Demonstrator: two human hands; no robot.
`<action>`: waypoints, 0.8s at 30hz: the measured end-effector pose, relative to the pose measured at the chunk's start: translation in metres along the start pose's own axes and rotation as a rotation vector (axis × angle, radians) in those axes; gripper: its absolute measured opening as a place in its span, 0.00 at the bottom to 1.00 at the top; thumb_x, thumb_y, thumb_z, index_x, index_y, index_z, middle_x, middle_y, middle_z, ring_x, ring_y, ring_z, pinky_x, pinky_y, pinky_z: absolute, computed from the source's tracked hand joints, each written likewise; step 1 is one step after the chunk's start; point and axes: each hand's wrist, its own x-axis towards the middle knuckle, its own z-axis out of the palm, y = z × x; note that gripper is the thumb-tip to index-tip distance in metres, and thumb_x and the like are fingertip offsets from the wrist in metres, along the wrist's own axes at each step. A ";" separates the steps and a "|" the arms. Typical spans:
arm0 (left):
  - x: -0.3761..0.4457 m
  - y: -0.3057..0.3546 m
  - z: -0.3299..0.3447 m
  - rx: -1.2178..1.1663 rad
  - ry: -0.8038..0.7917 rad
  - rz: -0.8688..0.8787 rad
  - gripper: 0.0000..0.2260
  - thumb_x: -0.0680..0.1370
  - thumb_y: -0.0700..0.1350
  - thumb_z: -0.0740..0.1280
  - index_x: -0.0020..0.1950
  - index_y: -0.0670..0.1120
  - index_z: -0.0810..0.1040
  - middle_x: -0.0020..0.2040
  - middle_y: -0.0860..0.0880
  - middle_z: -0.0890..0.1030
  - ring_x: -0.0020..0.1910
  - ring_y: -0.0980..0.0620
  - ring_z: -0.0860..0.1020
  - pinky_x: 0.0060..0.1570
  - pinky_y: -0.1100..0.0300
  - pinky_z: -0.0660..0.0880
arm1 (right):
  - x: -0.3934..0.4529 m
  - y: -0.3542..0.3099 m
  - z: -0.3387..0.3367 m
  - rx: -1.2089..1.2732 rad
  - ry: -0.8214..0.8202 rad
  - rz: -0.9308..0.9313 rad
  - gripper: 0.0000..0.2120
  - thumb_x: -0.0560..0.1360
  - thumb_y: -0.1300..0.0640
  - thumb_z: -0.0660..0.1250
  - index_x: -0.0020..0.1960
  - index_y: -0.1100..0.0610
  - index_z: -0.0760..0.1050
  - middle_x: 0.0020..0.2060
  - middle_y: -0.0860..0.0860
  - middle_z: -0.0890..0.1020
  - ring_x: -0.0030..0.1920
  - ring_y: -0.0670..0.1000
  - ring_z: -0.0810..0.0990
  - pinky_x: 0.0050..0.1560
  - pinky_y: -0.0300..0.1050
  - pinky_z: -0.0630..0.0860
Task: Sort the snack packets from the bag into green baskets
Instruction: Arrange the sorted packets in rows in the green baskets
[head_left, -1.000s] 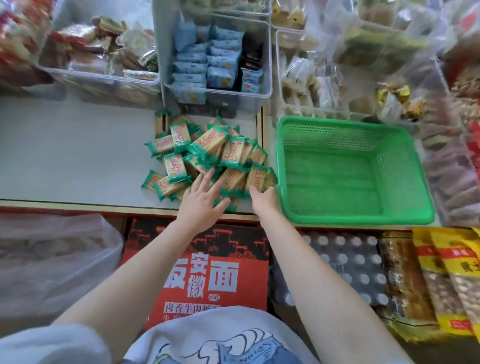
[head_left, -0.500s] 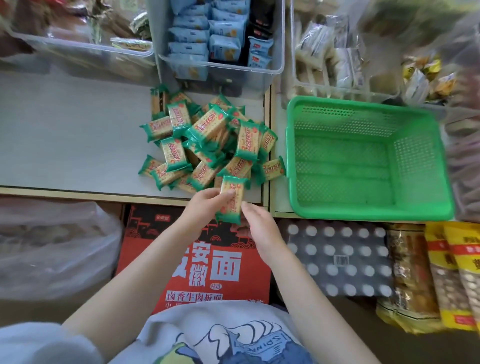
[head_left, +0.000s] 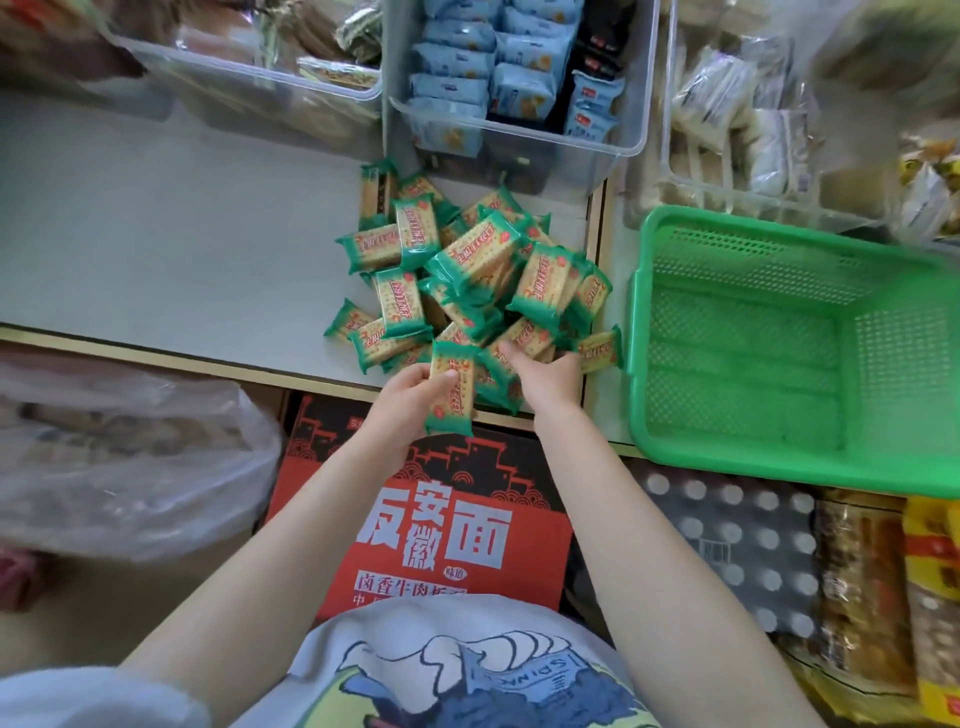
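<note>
Snack packets, green-edged with biscuit-coloured faces, lie heaped on the pale surface near its front edge, just left of the green basket. The left hand grips one packet upright at the edge of the surface, thumb across its face. The right hand reaches into the near side of the heap; its fingers are buried among the wrappers, so whether it is gripping anything cannot be told. The lettering on the packets is too small to read. The basket holds nothing that shows, and its right side runs out of the picture. Behind the heap stands a clear bin of blue packets, cut off at the top; the bins to either side are blurred and their contents hard to name. Below the surface sit a red carton with white characters, a hazy plastic bag at left, a dark tray of white-capped bottles, and yellow packs cut off at right.
</note>
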 end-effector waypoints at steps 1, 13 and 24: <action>0.000 0.000 -0.001 -0.008 -0.002 -0.005 0.09 0.81 0.50 0.68 0.60 0.49 0.78 0.55 0.47 0.85 0.53 0.49 0.84 0.54 0.50 0.80 | -0.002 0.003 -0.004 -0.020 -0.026 0.011 0.38 0.73 0.46 0.76 0.74 0.60 0.63 0.69 0.54 0.73 0.67 0.58 0.73 0.59 0.48 0.69; -0.020 0.001 0.042 -0.050 -0.100 -0.070 0.27 0.74 0.67 0.64 0.67 0.54 0.76 0.58 0.50 0.84 0.58 0.49 0.83 0.65 0.45 0.74 | -0.061 0.047 -0.088 0.001 -0.305 -0.229 0.25 0.71 0.45 0.75 0.65 0.52 0.76 0.56 0.47 0.85 0.59 0.48 0.82 0.62 0.52 0.78; -0.038 0.028 0.149 -0.036 -0.331 0.010 0.17 0.82 0.59 0.60 0.65 0.53 0.79 0.58 0.51 0.85 0.57 0.54 0.82 0.63 0.55 0.76 | -0.058 0.029 -0.113 -0.184 -0.269 -0.405 0.44 0.75 0.31 0.61 0.82 0.47 0.45 0.80 0.47 0.59 0.79 0.47 0.57 0.78 0.57 0.58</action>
